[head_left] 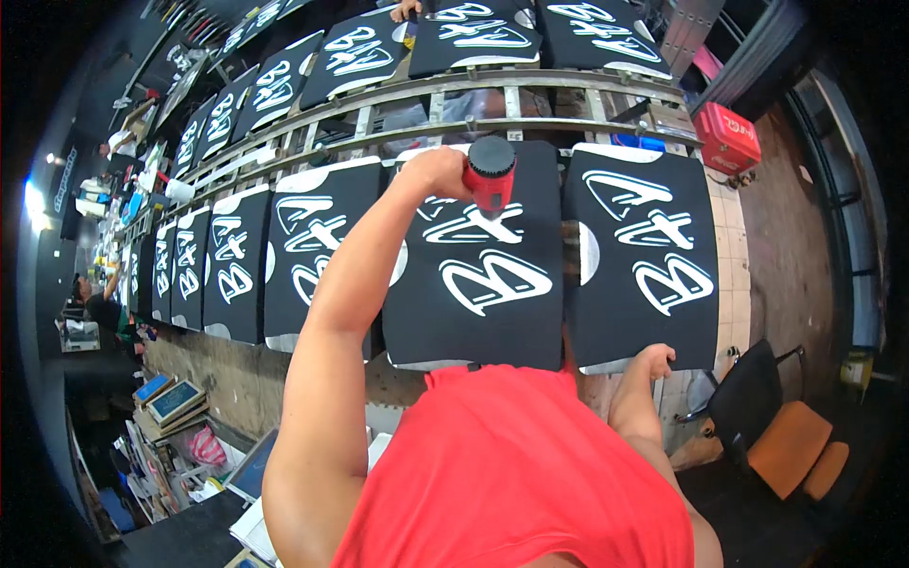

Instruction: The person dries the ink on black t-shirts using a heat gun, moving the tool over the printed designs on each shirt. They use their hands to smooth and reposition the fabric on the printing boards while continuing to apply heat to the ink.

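Observation:
My left hand (441,174) is wrapped round a red and black heat gun (490,185). I hold it over a black shirt panel (473,336) printed with white "BAY" lettering, and it covers part of the print. To the right lies another black shirt panel (644,336) with the same lettering. My right hand (653,361) is low at that panel's near edge, its fingers bent in. Whether anything is in those fingers, or whether they touch the panel, I cannot make out.
More printed shirt panels (227,312) run leftward in a row. Beyond a metal rail frame (436,106) lies a second row, with another person's hand (407,9) there. A red cooler box (727,138) stands right, a chair (791,450) lower right. Another person (99,308) is far left.

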The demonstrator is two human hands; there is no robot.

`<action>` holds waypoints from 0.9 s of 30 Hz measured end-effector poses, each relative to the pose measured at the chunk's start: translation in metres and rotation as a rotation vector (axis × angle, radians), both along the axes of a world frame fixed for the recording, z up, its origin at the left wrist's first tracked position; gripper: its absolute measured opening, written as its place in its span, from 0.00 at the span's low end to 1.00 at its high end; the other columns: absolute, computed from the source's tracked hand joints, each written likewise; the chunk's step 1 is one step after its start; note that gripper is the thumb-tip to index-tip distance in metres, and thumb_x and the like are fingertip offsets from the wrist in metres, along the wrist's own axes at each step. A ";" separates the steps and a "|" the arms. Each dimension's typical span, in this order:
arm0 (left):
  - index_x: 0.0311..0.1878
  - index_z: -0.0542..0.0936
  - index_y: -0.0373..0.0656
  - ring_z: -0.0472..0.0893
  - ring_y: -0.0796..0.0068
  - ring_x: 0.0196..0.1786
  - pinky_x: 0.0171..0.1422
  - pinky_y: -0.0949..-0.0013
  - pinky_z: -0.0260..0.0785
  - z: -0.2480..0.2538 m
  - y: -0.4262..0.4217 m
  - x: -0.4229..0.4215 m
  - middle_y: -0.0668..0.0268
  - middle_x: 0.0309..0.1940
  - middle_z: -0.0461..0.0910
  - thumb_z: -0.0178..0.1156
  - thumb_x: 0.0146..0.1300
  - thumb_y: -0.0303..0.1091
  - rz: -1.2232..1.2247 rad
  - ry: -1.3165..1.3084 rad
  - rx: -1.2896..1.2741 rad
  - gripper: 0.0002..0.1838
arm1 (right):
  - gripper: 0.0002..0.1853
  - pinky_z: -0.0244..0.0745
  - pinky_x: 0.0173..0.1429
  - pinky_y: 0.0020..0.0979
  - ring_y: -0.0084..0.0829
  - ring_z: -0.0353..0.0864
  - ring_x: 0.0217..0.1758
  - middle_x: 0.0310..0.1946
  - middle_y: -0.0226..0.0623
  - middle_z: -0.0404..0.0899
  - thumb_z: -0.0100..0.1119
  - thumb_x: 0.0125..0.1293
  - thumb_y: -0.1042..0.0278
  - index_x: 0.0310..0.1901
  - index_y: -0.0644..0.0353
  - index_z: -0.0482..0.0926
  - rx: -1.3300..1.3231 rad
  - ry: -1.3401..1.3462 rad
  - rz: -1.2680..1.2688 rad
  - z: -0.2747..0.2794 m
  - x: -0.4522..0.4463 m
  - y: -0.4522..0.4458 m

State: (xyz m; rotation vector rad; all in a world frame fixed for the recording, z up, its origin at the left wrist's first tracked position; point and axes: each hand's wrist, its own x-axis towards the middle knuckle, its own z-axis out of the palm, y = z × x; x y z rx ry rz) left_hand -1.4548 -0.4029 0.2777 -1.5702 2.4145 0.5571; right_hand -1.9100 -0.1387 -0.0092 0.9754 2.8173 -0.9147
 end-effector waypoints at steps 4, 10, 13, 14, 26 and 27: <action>0.42 0.87 0.44 0.86 0.53 0.45 0.53 0.56 0.79 0.000 0.005 0.024 0.53 0.39 0.87 0.73 0.44 0.48 0.072 -0.009 -0.023 0.23 | 0.35 0.77 0.56 0.58 0.63 0.84 0.50 0.46 0.67 0.82 0.44 0.66 0.43 0.53 0.75 0.72 0.016 -0.014 0.004 0.001 -0.002 0.000; 0.43 0.87 0.45 0.86 0.52 0.45 0.54 0.55 0.78 0.000 0.018 0.050 0.53 0.39 0.88 0.73 0.44 0.48 0.150 -0.073 -0.041 0.24 | 0.34 0.78 0.54 0.59 0.63 0.85 0.48 0.42 0.68 0.82 0.46 0.65 0.44 0.50 0.77 0.72 0.020 0.049 -0.040 -0.019 -0.011 0.000; 0.46 0.88 0.52 0.86 0.56 0.49 0.56 0.57 0.78 -0.001 0.025 0.064 0.58 0.44 0.88 0.73 0.46 0.51 0.125 -0.053 0.011 0.24 | 0.34 0.78 0.54 0.59 0.64 0.84 0.48 0.42 0.68 0.82 0.46 0.65 0.44 0.50 0.77 0.73 0.039 0.089 -0.056 -0.021 -0.011 -0.001; 0.47 0.88 0.53 0.86 0.56 0.49 0.56 0.57 0.78 0.004 0.030 0.067 0.57 0.44 0.88 0.73 0.46 0.50 0.181 -0.066 -0.002 0.24 | 0.34 0.78 0.54 0.59 0.64 0.84 0.48 0.42 0.68 0.82 0.46 0.65 0.44 0.50 0.77 0.73 0.039 0.089 -0.050 -0.021 -0.010 -0.001; 0.45 0.88 0.47 0.86 0.52 0.49 0.56 0.54 0.79 0.007 0.058 0.117 0.52 0.43 0.87 0.73 0.45 0.51 0.326 -0.148 0.012 0.25 | 0.32 0.77 0.56 0.59 0.63 0.84 0.49 0.41 0.69 0.82 0.49 0.65 0.45 0.49 0.75 0.73 -0.048 0.132 -0.055 -0.021 -0.010 0.000; 0.48 0.88 0.50 0.86 0.53 0.51 0.58 0.55 0.79 0.009 0.060 0.116 0.56 0.47 0.88 0.74 0.44 0.53 0.374 -0.201 0.022 0.27 | 0.32 0.76 0.56 0.59 0.64 0.83 0.49 0.42 0.68 0.82 0.49 0.65 0.45 0.50 0.76 0.73 -0.037 0.125 -0.070 -0.021 -0.010 -0.002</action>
